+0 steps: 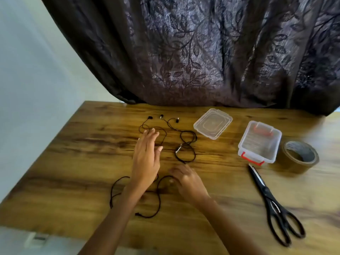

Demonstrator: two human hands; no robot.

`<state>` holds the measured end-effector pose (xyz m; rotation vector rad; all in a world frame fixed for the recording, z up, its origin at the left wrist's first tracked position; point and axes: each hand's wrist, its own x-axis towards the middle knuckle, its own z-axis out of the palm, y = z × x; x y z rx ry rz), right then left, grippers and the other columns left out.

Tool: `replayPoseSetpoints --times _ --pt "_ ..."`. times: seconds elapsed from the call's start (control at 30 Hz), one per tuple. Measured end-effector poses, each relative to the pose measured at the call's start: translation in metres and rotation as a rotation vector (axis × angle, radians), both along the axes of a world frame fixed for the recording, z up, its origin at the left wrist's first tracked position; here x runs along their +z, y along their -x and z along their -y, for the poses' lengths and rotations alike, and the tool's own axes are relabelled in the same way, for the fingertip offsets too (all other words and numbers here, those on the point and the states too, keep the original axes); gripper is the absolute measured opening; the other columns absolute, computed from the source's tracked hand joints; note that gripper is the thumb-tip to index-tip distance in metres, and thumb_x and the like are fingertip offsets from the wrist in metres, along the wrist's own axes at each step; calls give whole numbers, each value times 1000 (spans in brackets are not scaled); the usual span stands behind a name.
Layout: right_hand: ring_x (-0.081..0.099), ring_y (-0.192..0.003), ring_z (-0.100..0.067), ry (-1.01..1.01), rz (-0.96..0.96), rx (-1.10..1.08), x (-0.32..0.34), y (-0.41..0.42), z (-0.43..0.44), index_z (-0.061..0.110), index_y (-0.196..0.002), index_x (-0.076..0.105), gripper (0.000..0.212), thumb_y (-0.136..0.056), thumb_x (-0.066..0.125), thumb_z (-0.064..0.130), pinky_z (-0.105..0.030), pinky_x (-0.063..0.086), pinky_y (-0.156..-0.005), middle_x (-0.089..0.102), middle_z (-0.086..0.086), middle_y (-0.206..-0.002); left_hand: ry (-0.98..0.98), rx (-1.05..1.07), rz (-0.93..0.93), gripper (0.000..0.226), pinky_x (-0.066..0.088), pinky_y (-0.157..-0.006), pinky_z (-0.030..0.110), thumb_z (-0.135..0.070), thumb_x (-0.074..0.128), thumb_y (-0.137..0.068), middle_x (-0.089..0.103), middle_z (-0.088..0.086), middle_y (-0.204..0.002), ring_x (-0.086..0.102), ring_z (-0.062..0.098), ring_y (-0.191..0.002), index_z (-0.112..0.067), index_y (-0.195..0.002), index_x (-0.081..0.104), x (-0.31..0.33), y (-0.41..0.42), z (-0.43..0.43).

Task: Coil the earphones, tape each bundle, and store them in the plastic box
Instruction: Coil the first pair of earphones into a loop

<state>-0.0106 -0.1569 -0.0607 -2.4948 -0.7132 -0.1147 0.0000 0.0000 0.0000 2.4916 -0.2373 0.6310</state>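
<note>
We stretched our left grip (pixel 145 159) out ahead of us, fingers straight, close together and pointing away, the thumb spread off to the right. Its bare forearm rose from the lower left. Our right grip (pixel 187 181) sat nearer to us, just beside the left wrist, back of the hand up and fingers bent downward. It was blurred, so we could not tell whether those fingers pinched anything. Its bare forearm came in from the lower right.
</note>
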Motion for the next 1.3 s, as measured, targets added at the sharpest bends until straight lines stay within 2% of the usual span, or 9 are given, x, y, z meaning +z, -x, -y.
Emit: replayPoseSetpoints --times 0.23,0.37,0.5,0.6,0.7,0.83,0.93,1.13,1.3 --pt "56 -114 -27 150 134 302 -5 13 -25 34 -92 72 39 -63 79 9 -42 47 -89 63 -5 -118 7 50 -7 39 34 -108 49 -20 38 -94 48 12 -138 32 22 -135 -6 -129 45 -6 13 -16" --pt "63 -103 -23 144 169 308 1 8 -26 28 -68 71 21 -55 85 21 -34 51 -82 68 -2 -105 17 77 -27 40 31 -109 45 -21 36 -94 49 13 -137 31 22 -134 -4 -128 47 -11 17 -20" --pt "62 -99 -23 133 190 322 -5 6 -24 19 -76 66 18 -66 77 8 -29 50 -81 66 -3 -99 50 85 -59 42 26 -110 39 -22 32 -94 47 11 -139 27 17 -135 -5 -129 48 -8 19 -20" --pt "60 -91 -23 -26 57 236 1 7 -18 12 -83 64 15 -77 63 -2 -30 49 -78 65 -5 -93 86 35 -162 36 24 -112 36 -23 35 -97 47 6 -139 29 16 -136 -10 -127 51 -5 21 -18" --pt "58 -88 -20 -176 -92 109 18 5 -12 9 -93 63 14 -86 54 1 -24 44 -74 64 -4 -94 343 -94 -497 26 33 -100 17 -29 39 -97 51 -7 -132 41 6 -125 -26 -117 55 3 25 -11" --pt "57 -79 2 -415 -141 -17 46 0 0 10 -93 63 18 -85 53 -3 -13 45 -68 61 8 -86 769 -208 -877 19 43 -83 14 -32 43 -95 67 -16 -90 61 -3 -90 -30 -94 61 11 30 5" --pt "55 -74 4 -502 -156 -129 63 -6 14 11 -86 59 21 -86 50 -8 -9 42 -63 59 6 -78 790 -236 -867 15 46 -77 18 -19 48 -94 64 -5 -74 61 5 -72 -15 -94 63 14 29 9" --pt "54 -75 -1 -698 -114 -261 85 -14 41 16 -84 56 26 -87 50 -10 -9 42 -66 57 5 -79 700 -278 -864 18 41 -74 18 -17 47 -95 61 -6 -71 56 6 -76 -22 -88 63 30 15 23" --pt "55 -76 -3 -772 -113 -371 95 -28 68 17 -86 57 19 -90 51 -1 -10 44 -68 62 0 -85 934 -361 -875 21 52 -82 29 -10 43 -96 52 -2 -65 55 7 -62 -11 -93 63 45 1 36"
